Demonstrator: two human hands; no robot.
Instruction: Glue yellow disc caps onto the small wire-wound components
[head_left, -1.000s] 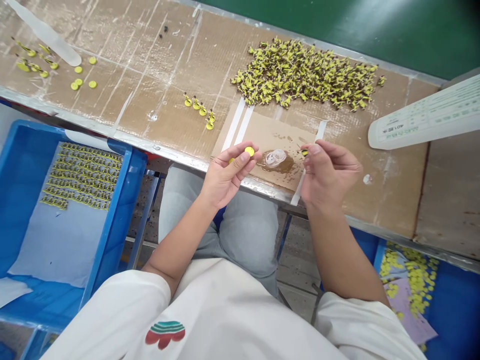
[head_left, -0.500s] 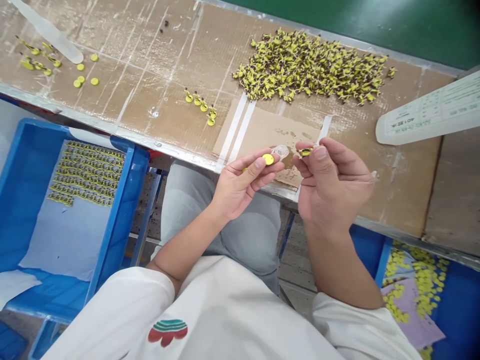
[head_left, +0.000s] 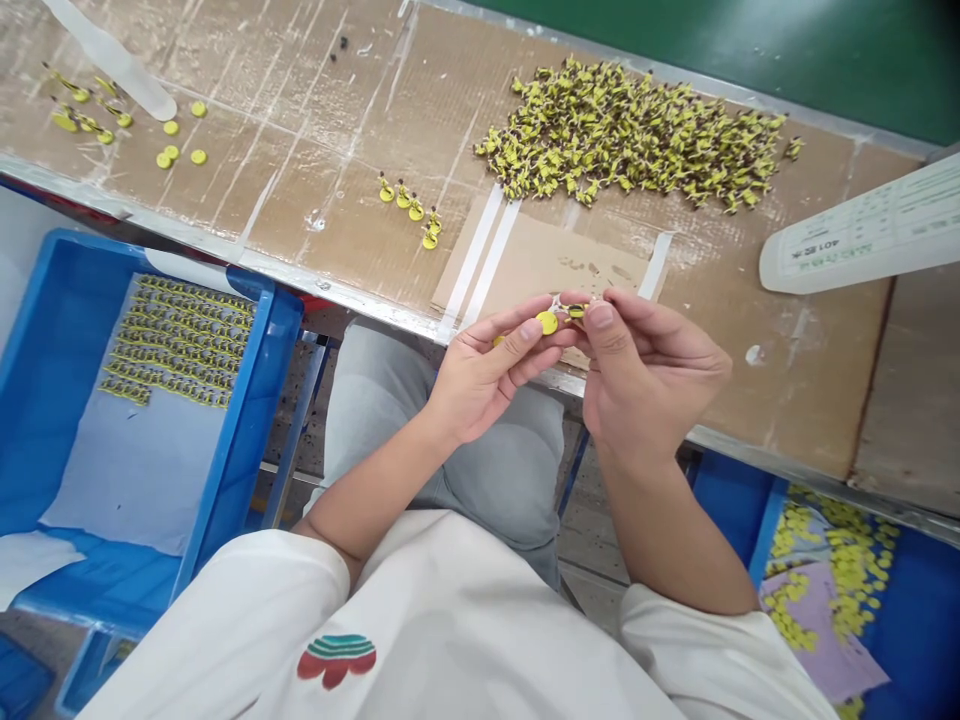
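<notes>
Yellow disc pinched, left hand meeting right hand.

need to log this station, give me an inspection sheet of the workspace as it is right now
surface: cardboard-covered bench, taped and scuffed, with a smaller cardboard pad at the near edge.
job's things: yellow disc pinched in the left hand; small yellow-and-dark piece pinched in the right hand, the two brought together.
clutter: large pile of yellow pieces; five standing pieces; loose discs far left; printed sheet.
grippers: both hands closed in fingertip pinches over the pad.
cables: nothing seen.
surroundings: blue tray with rows of finished pieces on the left; blue bin of yellow discs lower right; green wall behind.
</notes>
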